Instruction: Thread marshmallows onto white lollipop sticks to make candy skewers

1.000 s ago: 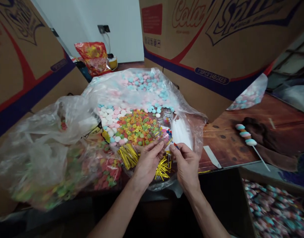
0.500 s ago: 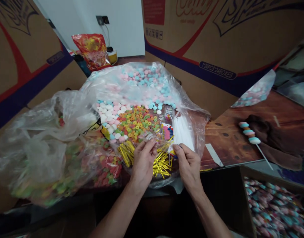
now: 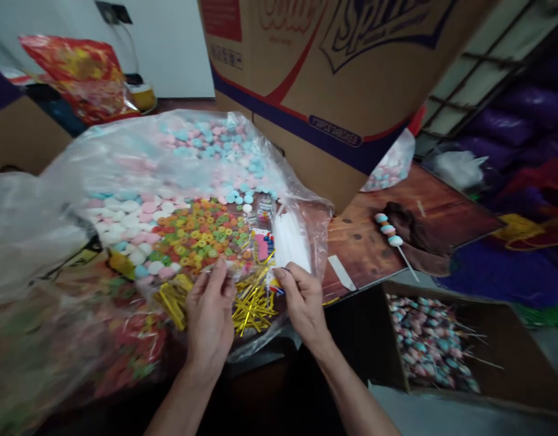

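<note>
My left hand point(image 3: 212, 312) is closed in a pinch above the candies, at the end of a clear film that is hard to make out. My right hand point(image 3: 303, 300) pinches the printed edge of a small clear plastic bag point(image 3: 275, 282), coloured red, blue and yellow. Gold twist ties point(image 3: 251, 312) lie loose beneath and between my hands. Beyond them are fruit-coloured ring gummies point(image 3: 201, 233), then white, pink and blue round candies point(image 3: 128, 221). More printed clear bags point(image 3: 263, 242) lie beside white sticks point(image 3: 291, 239).
A finished candy skewer point(image 3: 390, 230) rests on brown cloth point(image 3: 419, 242) at the right. Below it stands an open carton point(image 3: 510, 357) holding many wrapped skewers. A tall cardboard box point(image 3: 301, 145) rises behind the table. At the left are bagged gummies point(image 3: 137, 339) and a red candy bag point(image 3: 85, 79).
The view has turned right, so the table shifts left and more of the skewer carton shows. My hands stay pinched over the twist ties, about the same distance apart.
</note>
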Motion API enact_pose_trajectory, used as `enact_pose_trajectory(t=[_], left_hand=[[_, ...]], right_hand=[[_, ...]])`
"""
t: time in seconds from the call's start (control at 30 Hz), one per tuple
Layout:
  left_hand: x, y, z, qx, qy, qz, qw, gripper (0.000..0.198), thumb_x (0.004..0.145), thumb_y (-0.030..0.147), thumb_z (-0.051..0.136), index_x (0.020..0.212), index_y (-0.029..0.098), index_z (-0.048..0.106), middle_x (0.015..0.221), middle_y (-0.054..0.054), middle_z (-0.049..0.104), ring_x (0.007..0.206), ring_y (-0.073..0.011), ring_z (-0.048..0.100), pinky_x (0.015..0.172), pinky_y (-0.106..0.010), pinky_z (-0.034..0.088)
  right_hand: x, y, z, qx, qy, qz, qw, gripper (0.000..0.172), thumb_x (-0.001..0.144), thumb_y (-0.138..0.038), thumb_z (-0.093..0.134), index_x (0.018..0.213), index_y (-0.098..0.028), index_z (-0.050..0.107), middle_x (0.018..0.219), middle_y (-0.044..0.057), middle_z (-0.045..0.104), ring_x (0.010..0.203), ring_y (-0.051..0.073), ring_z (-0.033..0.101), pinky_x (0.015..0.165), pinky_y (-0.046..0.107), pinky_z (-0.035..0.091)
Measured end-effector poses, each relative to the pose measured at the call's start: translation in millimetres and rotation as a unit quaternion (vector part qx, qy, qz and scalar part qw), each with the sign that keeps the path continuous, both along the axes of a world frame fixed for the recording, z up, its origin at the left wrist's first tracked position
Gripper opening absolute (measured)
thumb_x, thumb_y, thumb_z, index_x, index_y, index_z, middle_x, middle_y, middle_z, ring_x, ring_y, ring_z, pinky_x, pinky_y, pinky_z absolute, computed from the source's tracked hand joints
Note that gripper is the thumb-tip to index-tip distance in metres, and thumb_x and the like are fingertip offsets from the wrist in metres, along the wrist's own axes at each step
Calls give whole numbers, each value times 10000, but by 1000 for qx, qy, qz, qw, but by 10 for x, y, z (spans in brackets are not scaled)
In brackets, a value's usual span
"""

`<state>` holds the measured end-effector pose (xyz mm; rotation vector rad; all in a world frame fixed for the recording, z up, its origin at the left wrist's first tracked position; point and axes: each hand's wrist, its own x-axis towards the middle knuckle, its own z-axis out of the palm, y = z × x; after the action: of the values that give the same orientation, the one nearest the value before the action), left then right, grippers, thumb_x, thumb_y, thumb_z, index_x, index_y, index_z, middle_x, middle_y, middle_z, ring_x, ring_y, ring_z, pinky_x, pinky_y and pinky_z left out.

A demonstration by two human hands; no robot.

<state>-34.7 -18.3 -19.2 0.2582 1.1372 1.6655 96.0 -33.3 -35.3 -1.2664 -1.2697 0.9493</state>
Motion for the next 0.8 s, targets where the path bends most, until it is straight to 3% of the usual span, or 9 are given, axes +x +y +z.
enact_pose_trajectory(t=[0.07,0.17,0.33,0.43,0.47,0.5,0.57,0.67,0.8], left_hand=[[24,8,-4,11,0,1,1000,273,614,288,875,735,158,667,718,50,616,603,-35,506,495,-135,362],[60,6,-16,16,-5,-54,998,275,643,334,860,760,161,681,772,22,656,671,-70,573,516,-153,409],[137,4,-17,-3,-18,-102,995,238,612,213,875,756,145,698,791,3,686,688,-79,608,537,-154,437],[148,36,-5,-7,-49,-71,996,230,612,180,870,752,158,689,778,15,697,692,-80,631,527,-147,426],[138,49,-1,-7,-56,-58,997,231,613,175,870,751,161,685,767,21,699,683,-77,634,527,-146,427],[123,62,2,-7,-61,-45,997,233,613,172,870,749,163,681,755,25,700,667,-73,634,531,-147,432],[87,79,3,-9,-69,-30,997,233,623,179,866,759,162,678,747,25,707,638,-67,630,558,-155,456],[47,80,-9,-10,-77,-39,996,234,667,238,848,801,162,672,771,8,722,640,-79,645,613,-181,494],[35,65,-34,-5,-73,-43,996,250,701,287,826,837,167,653,769,-5,725,649,-108,665,612,-204,501]], right_hand=[[35,18,3,5,-5,-5,1000,436,955,-390,488,608,-213,292,613,-49,279,579,97,293,524,239,257],[98,37,18,11,-7,-11,1000,424,957,-377,481,612,-212,298,615,-50,281,581,96,294,530,237,262],[284,50,29,32,-37,14,999,426,950,-364,498,593,-206,329,602,-51,317,567,96,326,543,241,288],[628,70,48,51,-140,-66,987,377,957,-361,470,619,-194,470,621,-28,459,589,115,426,575,257,326],[796,84,59,50,-196,-139,969,374,974,-357,422,652,-191,520,644,-10,511,605,128,461,589,271,334],[981,104,68,36,-276,-231,932,396,979,-370,393,654,-194,534,638,-2,519,608,136,476,602,286,332],[1364,154,69,20,-317,-308,897,334,950,-360,449,685,-193,564,671,32,516,672,169,477,646,343,291],[1827,234,0,-16,-369,-364,855,160,837,-258,628,698,-197,578,788,100,558,821,246,512,664,396,212],[2122,300,-153,-68,-427,-387,814,39,759,-178,624,724,-161,622,810,158,603,899,360,552,704,433,262]])
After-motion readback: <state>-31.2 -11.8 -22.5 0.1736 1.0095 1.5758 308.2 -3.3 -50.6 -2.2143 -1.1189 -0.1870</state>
